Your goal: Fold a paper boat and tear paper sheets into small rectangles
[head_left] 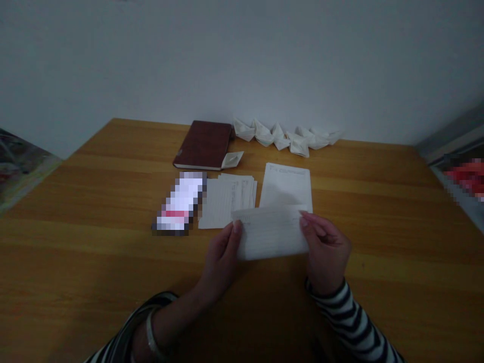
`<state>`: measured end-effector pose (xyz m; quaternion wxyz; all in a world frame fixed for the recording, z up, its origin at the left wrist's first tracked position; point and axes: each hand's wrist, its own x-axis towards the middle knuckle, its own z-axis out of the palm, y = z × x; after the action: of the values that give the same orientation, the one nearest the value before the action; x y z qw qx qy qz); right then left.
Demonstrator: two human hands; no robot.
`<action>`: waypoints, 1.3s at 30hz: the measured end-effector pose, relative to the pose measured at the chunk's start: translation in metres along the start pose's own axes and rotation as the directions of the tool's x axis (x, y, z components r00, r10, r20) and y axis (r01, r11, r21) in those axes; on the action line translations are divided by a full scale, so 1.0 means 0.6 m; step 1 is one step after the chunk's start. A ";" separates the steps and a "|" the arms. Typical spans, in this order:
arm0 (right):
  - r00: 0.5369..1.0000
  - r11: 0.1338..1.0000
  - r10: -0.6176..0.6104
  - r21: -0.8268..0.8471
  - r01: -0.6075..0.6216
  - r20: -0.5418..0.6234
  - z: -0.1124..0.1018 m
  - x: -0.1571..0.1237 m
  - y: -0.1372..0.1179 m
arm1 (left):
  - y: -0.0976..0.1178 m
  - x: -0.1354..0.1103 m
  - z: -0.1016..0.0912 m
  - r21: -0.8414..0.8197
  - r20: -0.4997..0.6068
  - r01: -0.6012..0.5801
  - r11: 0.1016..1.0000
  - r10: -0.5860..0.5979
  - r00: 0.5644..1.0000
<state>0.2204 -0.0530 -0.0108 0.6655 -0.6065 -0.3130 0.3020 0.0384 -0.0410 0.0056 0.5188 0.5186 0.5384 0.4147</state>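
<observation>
**Above the worktop (378,222), one sheet (274,234) between the left grip (222,252) and right grip (329,252)**

Between the two grips, the sheet is white, wider than it is tall, with faint ruled lines running across and small marks near its upper left corner. Its right end sits slightly higher than its left. Whether it is single or folded, I cannot tell.

Both grips are closed on it: the left one pinches the left edge, thumb lying on the near face; the right one pinches near the upper right corner, thumb against fingertips.

Beyond the grips lie one paper (286,182), partly hidden behind the sheet, and, left of it, one stack (229,199) of written pages, too overlapped to count. Farther left of the left grip is one phone (181,201), its screen lit and blurred. Past these are one book (206,143), dark red, with one lone boat (232,160) of folded paper at its near right corner. Farthest from the grips, several more boats (263,134) stand in a row, overlapping at the right.

Both forearms reach forward from the near edge, angled inward, in striped sleeves (351,320); one bangle (151,335) rings the left forearm.
</observation>
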 end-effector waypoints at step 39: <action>0.838 0.976 0.127 -0.217 -0.010 0.531 -0.033 0.039 -0.025 | 0.032 0.032 -0.043 0.069 -0.103 0.081 0.994 -0.074 0.992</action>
<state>0.2509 -0.0484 0.0041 0.4722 -0.5726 -0.4958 0.4509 0.0169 -0.0172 0.0249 0.4877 0.4944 0.5981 0.3998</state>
